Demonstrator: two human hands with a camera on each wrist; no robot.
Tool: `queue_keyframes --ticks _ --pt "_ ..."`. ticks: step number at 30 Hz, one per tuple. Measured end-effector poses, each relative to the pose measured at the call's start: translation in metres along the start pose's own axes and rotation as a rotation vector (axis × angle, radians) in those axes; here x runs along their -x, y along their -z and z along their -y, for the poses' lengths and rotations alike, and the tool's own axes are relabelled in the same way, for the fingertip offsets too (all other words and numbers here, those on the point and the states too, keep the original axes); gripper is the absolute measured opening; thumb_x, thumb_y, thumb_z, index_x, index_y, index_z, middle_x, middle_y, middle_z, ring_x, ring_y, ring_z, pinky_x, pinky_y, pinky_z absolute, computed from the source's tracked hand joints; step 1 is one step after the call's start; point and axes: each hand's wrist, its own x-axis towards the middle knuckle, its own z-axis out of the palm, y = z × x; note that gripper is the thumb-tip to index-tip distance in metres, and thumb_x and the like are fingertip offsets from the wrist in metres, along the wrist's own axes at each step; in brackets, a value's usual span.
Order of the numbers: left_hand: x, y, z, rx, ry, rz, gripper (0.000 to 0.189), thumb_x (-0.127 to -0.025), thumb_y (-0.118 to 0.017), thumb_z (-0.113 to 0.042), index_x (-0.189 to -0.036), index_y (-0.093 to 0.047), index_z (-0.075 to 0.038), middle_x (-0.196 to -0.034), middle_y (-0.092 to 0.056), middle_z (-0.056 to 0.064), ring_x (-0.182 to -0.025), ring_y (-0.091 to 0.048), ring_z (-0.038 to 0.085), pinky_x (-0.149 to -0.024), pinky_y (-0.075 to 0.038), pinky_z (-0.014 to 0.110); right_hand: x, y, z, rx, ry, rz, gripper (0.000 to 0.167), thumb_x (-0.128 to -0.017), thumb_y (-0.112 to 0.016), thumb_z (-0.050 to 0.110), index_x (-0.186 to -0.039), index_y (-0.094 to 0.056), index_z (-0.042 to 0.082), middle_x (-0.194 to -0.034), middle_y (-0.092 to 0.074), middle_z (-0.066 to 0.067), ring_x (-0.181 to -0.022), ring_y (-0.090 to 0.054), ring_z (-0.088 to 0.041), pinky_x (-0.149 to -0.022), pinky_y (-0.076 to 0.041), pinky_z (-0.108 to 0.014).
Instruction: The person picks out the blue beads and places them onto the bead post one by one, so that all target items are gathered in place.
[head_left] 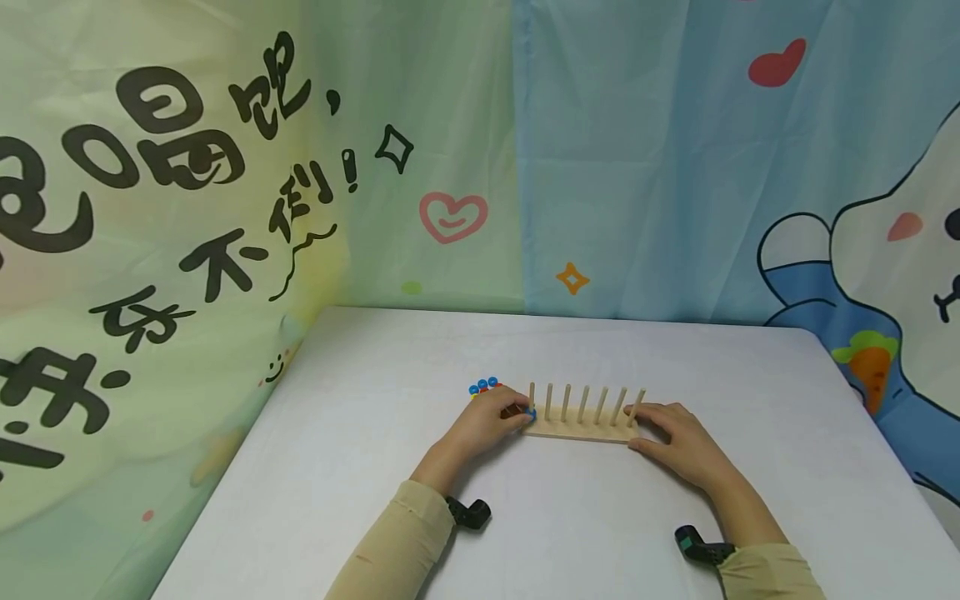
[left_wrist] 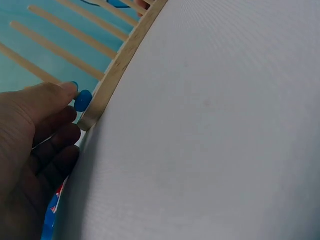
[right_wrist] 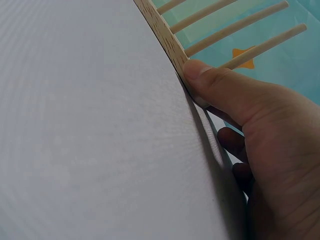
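Note:
A light wooden pegboard point(head_left: 577, 428) with several upright pegs lies on the white table. My left hand point(head_left: 495, 417) is at its left end, thumb and fingers pinching a small blue bead point(left_wrist: 83, 101) by the foot of the endmost peg. Another bit of blue shows just past the thumb tip, mostly hidden. My right hand point(head_left: 678, 440) grips the board's right end, its thumb point(right_wrist: 197, 72) on the front edge and its other fingers behind. Beyond the left hand sit several blue beads point(head_left: 482, 384), with some red and yellow partly hidden there.
The white table point(head_left: 360, 367) reaches back to hanging printed cloth point(head_left: 615, 167). A black wrist camera point(head_left: 471, 514) is strapped to the left wrist, and another camera point(head_left: 701, 546) to the right.

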Motion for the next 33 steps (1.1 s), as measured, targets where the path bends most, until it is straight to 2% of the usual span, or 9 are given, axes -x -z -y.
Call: queue_keyframes --ticks 7,12,17,22,26,31,33 --pt "-0.001 -0.001 0.002 -0.046 -0.002 0.01 0.025 -0.094 -0.069 -0.032 -0.115 -0.071 -0.019 -0.107 -0.067 -0.006 -0.092 -0.059 0.004 -0.082 -0.05 0.02 0.0 0.0 0.0 0.003 -0.005 0.001 0.052 -0.085 -0.076 0.038 -0.129 -0.063 0.012 -0.128 -0.063 -0.012 -0.117 -0.052 -0.032 -0.101 -0.039 -0.057" --pt "0.0 -0.001 0.001 -0.042 0.006 0.016 0.026 -0.094 -0.069 -0.034 -0.116 -0.07 -0.02 -0.107 -0.067 -0.007 -0.092 -0.059 0.003 -0.082 -0.05 0.021 0.0 0.0 0.0 0.009 -0.01 0.002 0.053 -0.085 -0.076 0.04 -0.129 -0.063 0.013 -0.129 -0.063 -0.012 -0.117 -0.052 -0.03 -0.101 -0.039 -0.057" --pt "0.002 0.002 0.0 -0.069 -0.013 0.006 0.03 -0.094 -0.068 -0.035 -0.12 -0.069 -0.02 -0.111 -0.067 -0.007 -0.093 -0.059 0.004 -0.082 -0.05 0.02 0.0 0.0 0.001 0.006 -0.005 -0.001 0.052 -0.085 -0.076 0.039 -0.129 -0.063 0.012 -0.128 -0.063 -0.013 -0.118 -0.052 -0.032 -0.102 -0.038 -0.058" --pt "0.008 0.007 -0.001 -0.099 -0.015 -0.043 0.03 -0.095 -0.067 -0.035 -0.123 -0.068 -0.023 -0.117 -0.066 -0.008 -0.098 -0.06 0.007 -0.084 -0.052 0.022 0.0 0.0 0.002 -0.007 0.006 -0.007 0.05 -0.085 -0.077 0.036 -0.127 -0.064 0.012 -0.127 -0.064 -0.013 -0.119 -0.052 -0.034 -0.102 -0.037 -0.058" --pt "0.013 0.014 0.002 -0.131 -0.013 -0.112 0.028 -0.094 -0.068 -0.034 -0.12 -0.069 -0.023 -0.118 -0.066 -0.007 -0.106 -0.06 0.012 -0.093 -0.05 0.029 0.0 0.0 0.002 -0.004 0.006 -0.002 0.049 -0.085 -0.077 0.036 -0.126 -0.064 0.012 -0.127 -0.064 -0.013 -0.119 -0.052 -0.034 -0.102 -0.037 -0.058" --pt "0.021 0.025 0.011 -0.159 0.03 -0.161 0.031 -0.093 -0.069 -0.034 -0.122 -0.069 -0.021 -0.122 -0.063 -0.003 -0.114 -0.056 0.018 -0.1 -0.048 0.036 0.0 0.001 0.004 0.002 -0.002 0.004 0.05 -0.086 -0.076 0.037 -0.128 -0.063 0.012 -0.128 -0.063 -0.013 -0.119 -0.051 -0.034 -0.102 -0.037 -0.058" --pt "0.024 0.029 0.016 -0.159 0.07 -0.167 0.033 -0.093 -0.069 -0.036 -0.122 -0.068 -0.021 -0.124 -0.062 -0.002 -0.118 -0.055 0.019 -0.103 -0.048 0.038 0.001 0.001 0.004 0.002 -0.005 0.006 0.05 -0.086 -0.076 0.037 -0.128 -0.063 0.012 -0.129 -0.062 -0.013 -0.119 -0.051 -0.034 -0.102 -0.038 -0.058"
